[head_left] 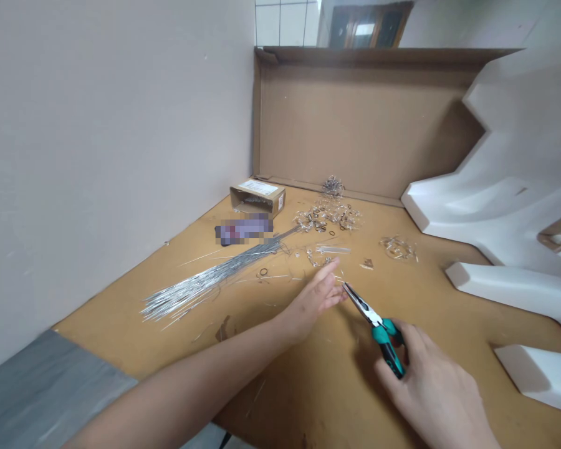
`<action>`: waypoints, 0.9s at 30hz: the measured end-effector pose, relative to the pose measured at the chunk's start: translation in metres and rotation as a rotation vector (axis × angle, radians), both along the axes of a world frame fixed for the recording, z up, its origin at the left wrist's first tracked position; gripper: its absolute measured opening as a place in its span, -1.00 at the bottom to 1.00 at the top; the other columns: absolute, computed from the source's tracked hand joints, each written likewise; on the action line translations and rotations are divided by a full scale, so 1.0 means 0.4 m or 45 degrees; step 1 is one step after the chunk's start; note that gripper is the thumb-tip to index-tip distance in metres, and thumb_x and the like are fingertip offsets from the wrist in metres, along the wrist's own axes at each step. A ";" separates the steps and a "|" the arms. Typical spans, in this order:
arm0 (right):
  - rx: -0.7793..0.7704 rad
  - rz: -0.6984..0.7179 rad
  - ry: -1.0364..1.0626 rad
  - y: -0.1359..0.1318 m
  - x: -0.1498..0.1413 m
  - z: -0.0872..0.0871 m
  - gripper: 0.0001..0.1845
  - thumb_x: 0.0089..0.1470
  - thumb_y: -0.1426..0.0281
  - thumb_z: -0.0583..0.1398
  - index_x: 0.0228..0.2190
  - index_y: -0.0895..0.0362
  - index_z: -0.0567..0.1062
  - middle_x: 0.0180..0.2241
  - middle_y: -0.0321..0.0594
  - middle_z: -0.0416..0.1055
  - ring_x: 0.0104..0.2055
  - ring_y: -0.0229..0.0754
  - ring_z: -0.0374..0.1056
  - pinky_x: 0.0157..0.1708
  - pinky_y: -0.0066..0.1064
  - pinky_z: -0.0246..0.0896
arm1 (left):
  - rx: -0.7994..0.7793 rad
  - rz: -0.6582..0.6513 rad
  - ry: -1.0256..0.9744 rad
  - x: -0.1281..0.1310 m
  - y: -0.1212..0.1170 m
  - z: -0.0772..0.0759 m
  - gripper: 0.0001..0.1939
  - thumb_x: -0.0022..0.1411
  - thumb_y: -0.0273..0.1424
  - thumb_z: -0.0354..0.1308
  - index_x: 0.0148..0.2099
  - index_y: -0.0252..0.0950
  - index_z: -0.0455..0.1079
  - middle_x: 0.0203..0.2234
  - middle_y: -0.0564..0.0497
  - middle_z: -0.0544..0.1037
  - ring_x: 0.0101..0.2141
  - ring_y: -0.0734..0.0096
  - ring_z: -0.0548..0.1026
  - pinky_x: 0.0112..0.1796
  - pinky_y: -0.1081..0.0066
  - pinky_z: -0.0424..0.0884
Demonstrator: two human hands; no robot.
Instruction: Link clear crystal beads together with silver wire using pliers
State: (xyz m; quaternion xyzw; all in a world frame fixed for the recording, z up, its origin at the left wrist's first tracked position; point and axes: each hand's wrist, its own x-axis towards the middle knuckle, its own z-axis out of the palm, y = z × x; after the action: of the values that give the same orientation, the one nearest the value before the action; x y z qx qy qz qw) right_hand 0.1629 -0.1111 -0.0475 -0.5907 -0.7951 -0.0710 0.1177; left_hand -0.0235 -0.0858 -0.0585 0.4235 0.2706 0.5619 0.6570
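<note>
My right hand [432, 380] is closed around the green and black handles of needle-nose pliers [374, 321]. Their narrow jaws point up and left, with the tip at the fingers of my left hand [315, 299]. That hand is closed, thumb uppermost, on a thin wire [338, 279] whose short end shows near the plier tip; the fingers hide part of it. Left of this hand lies a large bundle of straight silvery wires [215, 280]. Just beyond it are a small chain of clear beads [315, 257] and some thin clear strips [333, 249].
An open small cardboard box [280, 201] stands by the wall, a blurred-out object [244, 229] before it. Tangled beaded wire pieces [327, 215] lie farther back, another loop [399, 248] to the right. A large cardboard tray [369, 118] and white foam [505, 299] border the tabletop.
</note>
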 end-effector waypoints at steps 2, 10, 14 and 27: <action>-0.017 0.014 -0.006 0.007 0.006 -0.005 -0.71 -0.10 0.22 0.02 -0.31 0.04 0.37 -0.43 -0.22 0.46 -0.50 -0.08 0.39 -0.66 -0.43 0.09 | -0.008 -0.006 -0.031 0.000 0.001 0.000 -0.19 0.10 -0.01 0.01 0.26 -0.30 -0.16 0.13 -0.19 0.16 0.05 0.12 0.23 0.07 0.19 0.04; -0.010 0.028 -0.004 0.003 0.006 -0.009 -0.70 -0.07 0.20 0.00 -0.31 0.04 0.37 -0.42 -0.22 0.47 -0.54 -0.08 0.39 -0.66 -0.41 0.09 | -0.042 -0.016 -0.027 0.000 0.007 -0.007 -0.17 0.12 -0.02 -0.01 0.27 -0.34 -0.21 -0.10 -0.20 0.39 -0.09 0.21 0.37 0.02 0.19 0.10; -0.044 0.034 0.036 -0.003 0.006 -0.002 -0.71 -0.06 0.25 -0.01 -0.27 0.04 0.37 -0.43 -0.24 0.48 -0.54 -0.06 0.41 -0.61 -0.38 0.14 | -0.053 0.012 0.115 -0.006 0.002 -0.011 -0.36 0.18 -0.27 0.02 0.25 -0.23 -0.11 -0.35 -0.02 0.46 -0.22 0.34 0.40 -0.03 0.21 0.12; -0.206 0.147 0.227 0.003 0.036 -0.017 -0.66 -0.12 0.28 0.04 -0.24 0.02 0.38 -0.40 -0.25 0.50 -0.49 -0.09 0.43 -0.58 -0.40 0.23 | 0.146 0.032 0.474 -0.006 -0.005 0.007 -0.36 0.17 -0.41 0.01 0.24 -0.31 -0.16 -0.53 0.04 0.44 -0.40 0.40 0.41 -0.20 0.33 0.20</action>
State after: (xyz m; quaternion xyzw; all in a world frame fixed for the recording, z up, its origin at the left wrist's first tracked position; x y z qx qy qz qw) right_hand 0.1772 -0.1101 -0.0543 -0.5556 -0.8173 0.0530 0.1435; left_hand -0.0259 -0.0879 -0.0555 0.5534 0.3603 0.4967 0.5633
